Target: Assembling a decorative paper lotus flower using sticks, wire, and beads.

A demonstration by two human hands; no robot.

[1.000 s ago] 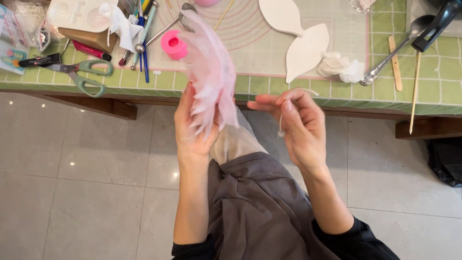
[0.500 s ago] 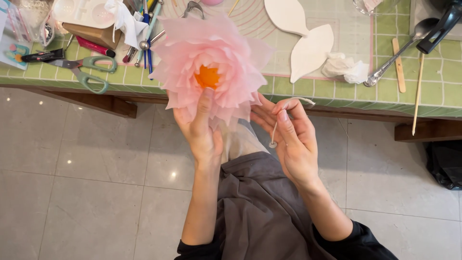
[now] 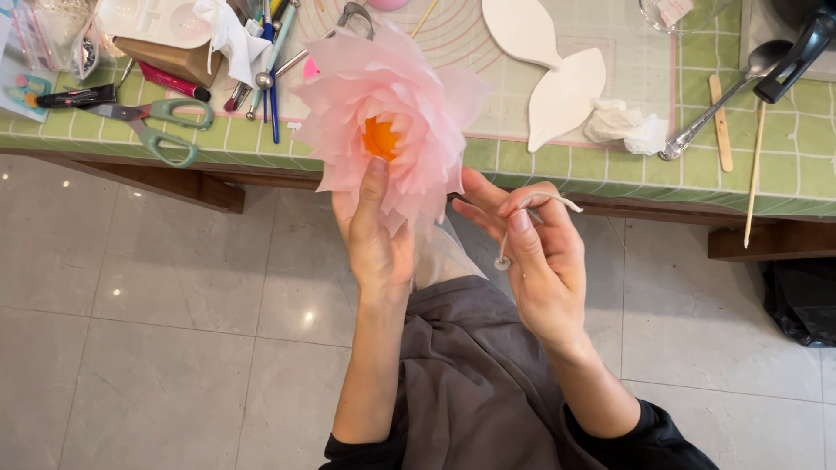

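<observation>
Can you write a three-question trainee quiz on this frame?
1. Which hand holds the pink paper flower?
2. True or false: the right hand pinches a thin white wire.
3. The green-handled scissors lie: A) on the floor, B) on the green checked table, C) on the person's lap.

Key:
1. The left hand, thumb reaching up to the orange centre.
2. True.
3. B.
</observation>
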